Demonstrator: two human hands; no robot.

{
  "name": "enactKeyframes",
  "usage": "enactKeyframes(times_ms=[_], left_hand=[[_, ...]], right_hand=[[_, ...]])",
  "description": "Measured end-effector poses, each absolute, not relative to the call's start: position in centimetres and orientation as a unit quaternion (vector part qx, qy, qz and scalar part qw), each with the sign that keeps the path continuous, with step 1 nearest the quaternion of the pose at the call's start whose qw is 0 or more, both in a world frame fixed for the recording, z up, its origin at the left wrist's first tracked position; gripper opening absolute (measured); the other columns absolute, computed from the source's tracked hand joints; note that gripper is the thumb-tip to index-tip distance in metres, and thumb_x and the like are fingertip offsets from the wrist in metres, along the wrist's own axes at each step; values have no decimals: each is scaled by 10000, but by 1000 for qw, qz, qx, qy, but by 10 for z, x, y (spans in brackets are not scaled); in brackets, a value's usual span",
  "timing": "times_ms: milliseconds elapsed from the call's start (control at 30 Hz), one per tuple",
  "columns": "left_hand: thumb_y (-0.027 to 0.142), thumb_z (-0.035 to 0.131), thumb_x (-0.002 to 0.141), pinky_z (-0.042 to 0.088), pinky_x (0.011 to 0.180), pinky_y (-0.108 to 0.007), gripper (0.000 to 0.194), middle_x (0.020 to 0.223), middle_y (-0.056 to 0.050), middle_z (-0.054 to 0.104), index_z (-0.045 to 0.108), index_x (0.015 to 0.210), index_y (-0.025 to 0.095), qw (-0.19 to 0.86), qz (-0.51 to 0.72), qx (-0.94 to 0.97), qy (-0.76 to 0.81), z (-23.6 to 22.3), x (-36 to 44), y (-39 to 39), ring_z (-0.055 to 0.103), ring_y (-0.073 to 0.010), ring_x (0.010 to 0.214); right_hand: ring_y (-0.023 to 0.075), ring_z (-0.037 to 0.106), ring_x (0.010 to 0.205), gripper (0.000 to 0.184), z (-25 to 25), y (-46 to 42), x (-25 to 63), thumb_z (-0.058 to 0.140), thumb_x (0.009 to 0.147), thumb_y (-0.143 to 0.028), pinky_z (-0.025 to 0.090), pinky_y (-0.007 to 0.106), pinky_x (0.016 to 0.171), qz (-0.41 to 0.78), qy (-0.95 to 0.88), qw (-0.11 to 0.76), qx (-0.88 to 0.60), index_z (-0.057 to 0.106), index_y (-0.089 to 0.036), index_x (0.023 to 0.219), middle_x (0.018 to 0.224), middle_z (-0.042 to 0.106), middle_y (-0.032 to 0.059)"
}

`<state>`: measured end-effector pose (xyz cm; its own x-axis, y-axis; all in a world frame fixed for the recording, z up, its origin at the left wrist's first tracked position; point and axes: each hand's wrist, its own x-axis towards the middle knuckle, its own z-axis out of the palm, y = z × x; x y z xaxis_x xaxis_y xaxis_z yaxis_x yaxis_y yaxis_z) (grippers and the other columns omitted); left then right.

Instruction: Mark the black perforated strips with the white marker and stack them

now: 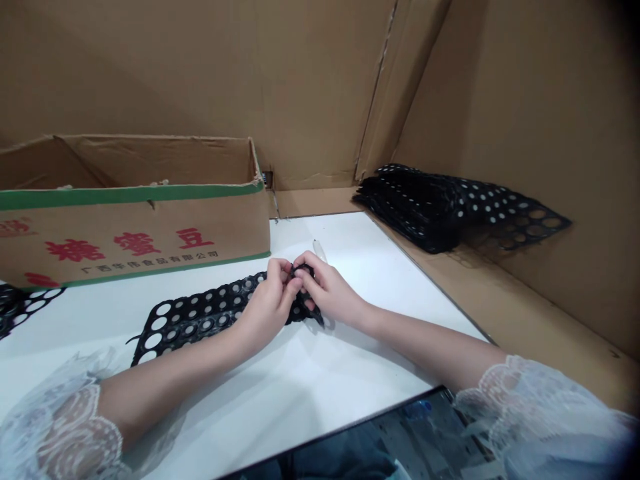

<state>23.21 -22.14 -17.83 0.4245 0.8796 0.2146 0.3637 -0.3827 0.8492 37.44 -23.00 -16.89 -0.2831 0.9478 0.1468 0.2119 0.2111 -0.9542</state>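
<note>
A black perforated sheet (200,310) with rows of round holes lies on the white table, its right end raised between my hands. My left hand (273,297) pinches that end with thumb and fingers. Right beside it, my right hand (327,287) is closed on the same end, fingertips almost touching the left thumb. The bit between the fingertips is mostly hidden. Larger holes run along the sheet's left end, and a thin strand sticks out there. Just behind my right hand lies a slim clear pen-like object (319,251).
An open cardboard box (150,227) with green edging and red lettering stands at the back left. A pile of black perforated sheets (430,207) rests at the right against cardboard walls (540,133). More black perforated material (25,307) lies at the left edge of the white table (320,393).
</note>
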Motion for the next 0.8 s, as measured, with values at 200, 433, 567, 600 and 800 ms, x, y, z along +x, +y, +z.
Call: enactKeyframes(times_ms=[200, 433, 567, 600, 800], left_hand=[[333, 350, 863, 397, 598, -231, 123, 679, 27, 483, 360, 843, 213, 416, 414, 698, 410, -180, 237, -216, 513, -116, 628], [277, 412, 833, 346, 510, -206, 87, 573, 50, 403, 387, 796, 203, 435, 488, 617, 439, -169, 230, -203, 403, -91, 505], [268, 431, 822, 327, 491, -195, 85, 577, 48, 412, 426, 793, 189, 459, 511, 572, 447, -172, 231, -202, 385, -77, 491], [263, 438, 816, 314, 477, -188, 88, 569, 50, 401, 433, 784, 182, 481, 514, 555, 444, -172, 232, -202, 373, -70, 479], [189, 444, 784, 230, 410, -159, 140, 521, 53, 337, 405, 655, 151, 617, 485, 474, 399, -170, 231, -195, 307, -38, 423]], right_hand=[[34, 349, 394, 111, -173, -218, 376, 395, 834, -334, 280, 136, 378, 573, -580, 429, -389, 385, -224, 828, 545, 312, -81], [30, 266, 328, 150, -171, -200, 389, 454, 804, -339, 200, 135, 313, 641, -542, 408, -358, 399, -199, 807, 477, 300, -102], [25, 266, 312, 124, -169, -199, 387, 459, 805, -299, 205, 136, 306, 651, -549, 392, -349, 410, -185, 789, 460, 354, -100], [23, 265, 308, 113, -169, -199, 387, 450, 810, -285, 208, 136, 304, 650, -554, 384, -352, 415, -180, 784, 457, 363, -98], [23, 287, 313, 181, -163, -196, 394, 419, 830, -264, 224, 143, 295, 608, -602, 326, -402, 429, -157, 684, 452, 338, -89]])
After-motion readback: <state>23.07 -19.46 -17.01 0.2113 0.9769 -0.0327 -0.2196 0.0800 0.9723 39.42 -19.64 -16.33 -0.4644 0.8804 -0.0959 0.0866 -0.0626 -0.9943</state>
